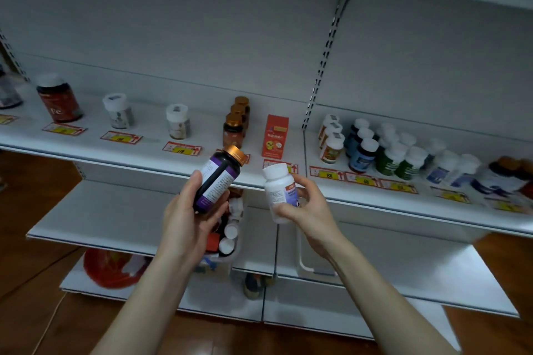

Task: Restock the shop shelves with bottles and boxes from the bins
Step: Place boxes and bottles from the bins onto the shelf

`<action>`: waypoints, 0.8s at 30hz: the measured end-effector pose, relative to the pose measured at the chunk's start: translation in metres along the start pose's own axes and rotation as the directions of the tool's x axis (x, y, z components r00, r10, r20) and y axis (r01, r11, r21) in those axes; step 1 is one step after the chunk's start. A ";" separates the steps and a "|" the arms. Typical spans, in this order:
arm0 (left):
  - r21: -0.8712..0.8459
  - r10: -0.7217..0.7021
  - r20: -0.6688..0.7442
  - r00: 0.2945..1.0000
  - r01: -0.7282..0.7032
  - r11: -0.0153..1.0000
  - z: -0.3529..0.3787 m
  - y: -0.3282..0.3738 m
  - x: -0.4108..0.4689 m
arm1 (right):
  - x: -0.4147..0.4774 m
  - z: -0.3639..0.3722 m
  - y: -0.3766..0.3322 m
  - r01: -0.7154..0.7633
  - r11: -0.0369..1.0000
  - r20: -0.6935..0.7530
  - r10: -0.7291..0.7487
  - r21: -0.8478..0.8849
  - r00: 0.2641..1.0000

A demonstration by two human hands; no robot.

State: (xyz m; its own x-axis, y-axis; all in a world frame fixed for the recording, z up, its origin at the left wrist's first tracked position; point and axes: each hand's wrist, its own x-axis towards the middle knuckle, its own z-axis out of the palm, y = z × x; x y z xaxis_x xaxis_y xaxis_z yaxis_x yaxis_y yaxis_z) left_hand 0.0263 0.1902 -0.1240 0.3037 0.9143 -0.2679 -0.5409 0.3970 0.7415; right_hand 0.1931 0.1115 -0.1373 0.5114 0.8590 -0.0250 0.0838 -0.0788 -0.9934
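My left hand (187,222) grips a dark bottle (220,179) with a purple label and a gold cap, tilted to the right. My right hand (305,207) holds a white bottle (278,192) with a white cap, nearly upright. Both bottles hang just in front of the white shelf (150,158) edge. Below my hands a clear bin (227,239) on a lower shelf holds several more bottles, partly hidden by my left hand.
On the shelf stand a dark red bottle (59,99), two white bottles (118,111), a row of amber gold-capped bottles (235,127), a red box (275,137) and several bottle rows (389,150) at right. A red object (109,268) lies on the bottom shelf.
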 end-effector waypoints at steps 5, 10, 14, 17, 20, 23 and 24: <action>0.011 -0.024 0.042 0.999 0.024 1.000 0.038 -0.029 -0.015 | -0.007 -0.049 -0.002 -0.064 0.993 0.014 0.065 -0.102 0.998; -0.007 -0.044 0.083 0.996 0.045 0.999 0.082 -0.062 -0.031 | -0.016 -0.112 -0.001 -0.070 0.993 -0.066 0.063 -0.100 0.996; -0.004 -0.093 0.138 0.986 0.094 0.996 0.116 -0.095 -0.043 | -0.024 -0.169 -0.001 -0.055 0.997 -0.077 0.051 -0.046 0.996; 0.051 -0.150 0.163 0.975 0.143 0.988 0.140 -0.120 -0.049 | -0.029 -0.207 0.007 -0.087 0.996 -0.155 0.086 -0.001 0.984; 0.100 -0.211 0.206 0.955 0.194 0.976 0.167 -0.144 -0.049 | -0.034 -0.242 0.015 -0.106 0.994 -0.262 0.106 0.014 0.959; 0.157 -0.277 0.263 0.924 0.242 0.957 0.196 -0.167 -0.044 | -0.037 -0.276 0.023 -0.087 0.994 -0.355 0.103 0.061 0.929; 0.188 -0.299 0.272 0.915 0.254 0.949 0.206 -0.175 -0.042 | -0.037 -0.287 0.025 -0.075 0.993 -0.382 0.105 0.092 0.918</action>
State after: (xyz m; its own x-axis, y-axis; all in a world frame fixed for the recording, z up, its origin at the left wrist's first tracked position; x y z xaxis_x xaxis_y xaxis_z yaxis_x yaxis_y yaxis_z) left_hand 0.2694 0.0658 -0.1158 0.6527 0.6960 -0.2994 -0.2887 0.5938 0.7510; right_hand 0.4213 -0.0677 -0.1294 0.8049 0.5873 -0.0844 -0.0343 -0.0960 -0.9948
